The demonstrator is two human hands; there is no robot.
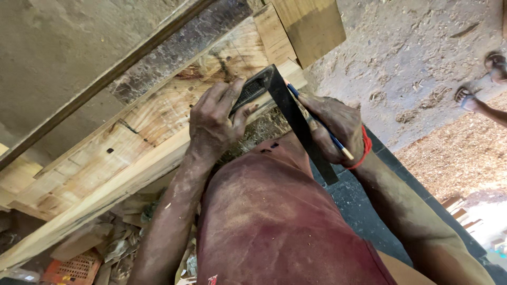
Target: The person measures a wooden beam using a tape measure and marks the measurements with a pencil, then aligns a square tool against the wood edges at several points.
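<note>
One try square [288, 108] lies across the edge of one long pale plank [132, 153], its dark handle flat on the wood and its black blade hanging down past the edge toward the person's dusty maroon shorts [269, 221]. The left hand [216, 124] presses the handle down, fingers curled over it in a closed grip. The right hand [338, 126] pinches one blue pencil [317, 124], its tip against the blade near the corner of the square; a red band [364, 148] circles that wrist. A second, darker board [311, 24] stands at the plank's far end. Two sandalled feet [475, 79] of another person stand on the sawdust floor [412, 58]. An orange crate [71, 269] sits among scraps below.
</note>
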